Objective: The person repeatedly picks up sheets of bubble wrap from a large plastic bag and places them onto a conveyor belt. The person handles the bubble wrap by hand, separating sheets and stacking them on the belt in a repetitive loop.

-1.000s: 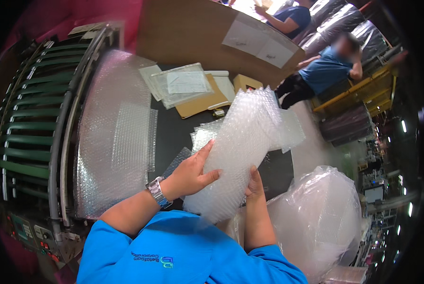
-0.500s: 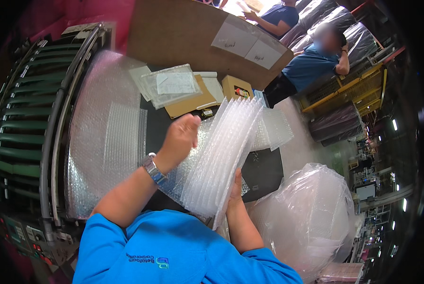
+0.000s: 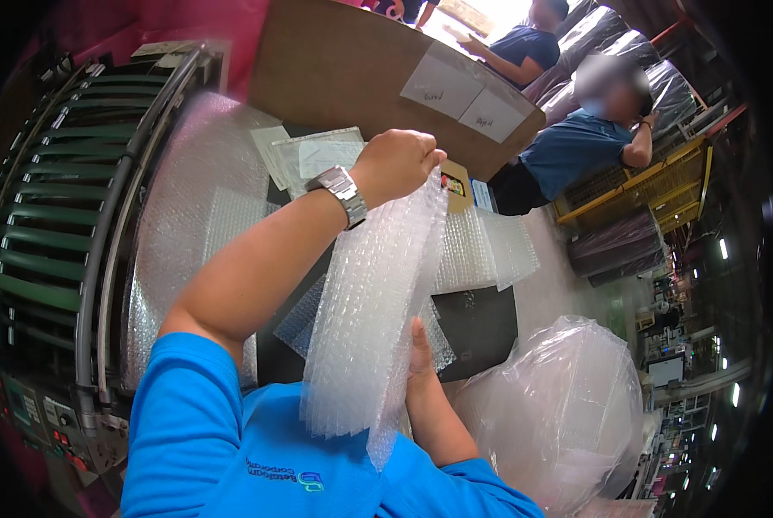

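Note:
A fanned stack of clear bubble-wrap sheets (image 3: 361, 319) stands tilted in front of my chest. My left hand (image 3: 401, 161), with a metal watch on its wrist, is closed at the stack's far upper edge, fingertips pinching there; how many sheets it grips is hidden. Lower down, my right hand (image 3: 420, 352) supports the stack from its right side, thumb up along the edge and the other fingers mostly hidden behind it. More bubble-wrap pieces (image 3: 471, 250) lie on the dark tabletop (image 3: 477, 324) beyond the stack.
A large bubble-wrap sheet (image 3: 196, 164) lies at left beside a green-slatted roller rack (image 3: 50, 186). Papers in plastic sleeves (image 3: 304, 160) and a small cardboard box (image 3: 457, 192) sit at the back by a brown board (image 3: 335, 78). A bulky plastic bag (image 3: 559, 406) stands right. Two people are beyond.
My left hand has moved up and right, from beside the stack onto its upper edge. The stack now stands more upright and nearer my body, my right hand still on its side.

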`<state>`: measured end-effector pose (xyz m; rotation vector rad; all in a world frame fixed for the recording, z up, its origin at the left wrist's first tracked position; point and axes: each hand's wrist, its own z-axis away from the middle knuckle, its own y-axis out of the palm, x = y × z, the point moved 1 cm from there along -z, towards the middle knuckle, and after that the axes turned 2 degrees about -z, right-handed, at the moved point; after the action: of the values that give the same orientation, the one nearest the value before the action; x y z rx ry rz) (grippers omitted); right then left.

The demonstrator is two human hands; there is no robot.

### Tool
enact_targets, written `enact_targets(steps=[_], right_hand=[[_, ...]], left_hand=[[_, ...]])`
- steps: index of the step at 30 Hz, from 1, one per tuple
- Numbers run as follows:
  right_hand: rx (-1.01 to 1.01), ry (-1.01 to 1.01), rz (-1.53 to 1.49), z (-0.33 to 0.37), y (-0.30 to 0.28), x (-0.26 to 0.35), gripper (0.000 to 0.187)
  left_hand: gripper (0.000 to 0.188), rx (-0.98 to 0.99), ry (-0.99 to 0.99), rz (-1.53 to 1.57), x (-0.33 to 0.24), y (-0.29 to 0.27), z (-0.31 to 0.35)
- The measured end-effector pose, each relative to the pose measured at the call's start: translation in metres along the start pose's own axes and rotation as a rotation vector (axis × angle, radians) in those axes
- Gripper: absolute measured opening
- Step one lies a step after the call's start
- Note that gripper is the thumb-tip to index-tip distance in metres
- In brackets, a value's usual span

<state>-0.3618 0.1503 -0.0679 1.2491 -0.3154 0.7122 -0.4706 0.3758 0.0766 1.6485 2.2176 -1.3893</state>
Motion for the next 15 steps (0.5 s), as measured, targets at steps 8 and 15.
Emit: enact_targets(steps=[8, 15], right_hand=[[0.009, -0.016, -0.176, 0.007, 0.012, -0.006, 0.077], [-0.053, -0.029, 0.000, 0.007, 0.026, -0.008, 0.083]], left_hand=[[0.044, 0.043, -0.338, 0.258, 0.021, -0.029, -0.010], [0.022, 0.054, -0.077, 0.224, 0.001, -0.001, 0.008]])
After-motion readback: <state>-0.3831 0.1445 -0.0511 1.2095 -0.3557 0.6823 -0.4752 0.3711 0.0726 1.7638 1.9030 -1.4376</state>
